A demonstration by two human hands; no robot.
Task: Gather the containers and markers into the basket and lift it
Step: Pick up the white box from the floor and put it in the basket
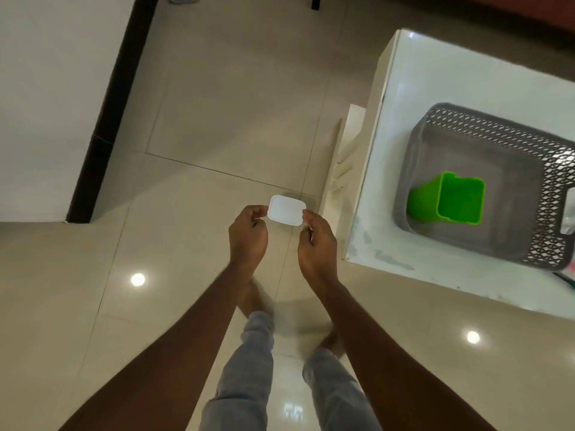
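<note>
i see both hands over the floor, left hand (248, 233) and right hand (317, 244) each pinching an edge of the white container (286, 210), grey basket (466, 244) on worktop (435, 76) holding green container (448, 199)

We list the grey basket (413, 157) and white table (435, 73) as cut off at the right edge, with an unidentifiable pale shape (568, 213) at the basket's cut end. The white container (286, 209) shows us only its top; its body and the fingers of the left hand (248, 237) and right hand (317, 244) beneath it are hidden. Both feet (255, 300) are blurred.
</note>
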